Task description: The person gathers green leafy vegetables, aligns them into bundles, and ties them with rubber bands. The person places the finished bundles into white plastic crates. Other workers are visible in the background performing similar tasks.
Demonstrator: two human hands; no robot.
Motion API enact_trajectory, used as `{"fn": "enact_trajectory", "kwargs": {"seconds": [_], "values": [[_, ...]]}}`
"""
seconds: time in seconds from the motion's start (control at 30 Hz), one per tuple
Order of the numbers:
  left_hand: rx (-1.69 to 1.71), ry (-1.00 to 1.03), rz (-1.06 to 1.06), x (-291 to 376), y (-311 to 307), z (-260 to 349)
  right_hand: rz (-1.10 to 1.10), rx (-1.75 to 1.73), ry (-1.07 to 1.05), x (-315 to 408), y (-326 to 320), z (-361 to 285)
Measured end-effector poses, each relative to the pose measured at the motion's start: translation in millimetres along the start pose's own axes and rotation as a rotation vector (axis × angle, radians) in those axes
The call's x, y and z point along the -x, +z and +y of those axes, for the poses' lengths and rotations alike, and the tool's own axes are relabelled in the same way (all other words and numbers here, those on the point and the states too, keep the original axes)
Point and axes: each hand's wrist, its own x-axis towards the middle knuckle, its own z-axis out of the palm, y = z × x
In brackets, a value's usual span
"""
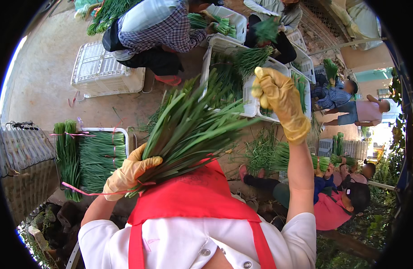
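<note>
My left hand, in a pale yellow rubber glove, grips a bunch of long flat green leaves that look like garlic chives. Their tips fan up and to the right, blurred at the ends. A pink tie trails leftward from the base of the bunch, beside my left wrist. My right hand, in a matching glove, is raised to the right, apart from the bunch. Its fingers are curled in, and nothing shows clearly between them. Behind it stand white plastic crates holding more chives.
At left, tied chives fill a white-rimmed crate beside a folding-type rack. An overturned white crate sits farther off. Loose leaves litter the floor. Co-workers crouch ahead and sit close on the right, handling chives.
</note>
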Motion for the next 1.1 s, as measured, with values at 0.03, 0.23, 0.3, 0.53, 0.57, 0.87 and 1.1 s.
{"fn": "enact_trajectory", "kwargs": {"seconds": [0.03, 0.23, 0.3, 0.53, 0.57, 0.87, 1.1], "values": [[0.026, -0.005, 0.002, 0.5, 0.7, -0.5, -0.128, -0.223, 0.077, 6.3, -0.8, -5.6], [0.052, -0.012, -0.007, 2.1, 2.5, 0.8, -0.287, 0.286, -0.026, -1.1, 25.7, -3.7], [0.012, -0.021, -0.005, 3.7, 2.7, 2.6, -0.387, 0.315, 0.036, -7.4, 30.2, -5.8], [-0.003, -0.079, 0.075, 7.3, 3.9, 2.0, -0.235, 0.665, -0.743, 2.8, 65.2, 35.8], [-0.009, -0.072, 0.072, 8.7, 2.7, 0.9, -0.156, 0.728, -0.754, -13.6, 53.6, 43.8], [-0.033, -0.080, 0.022, 9.9, 8.5, 9.5, 0.205, 0.248, -0.381, -9.6, 26.1, -5.0], [-0.019, 0.003, -0.074, 8.4, 2.2, 0.5, -0.379, 0.639, -0.440, -26.3, 70.2, -20.2]]}}
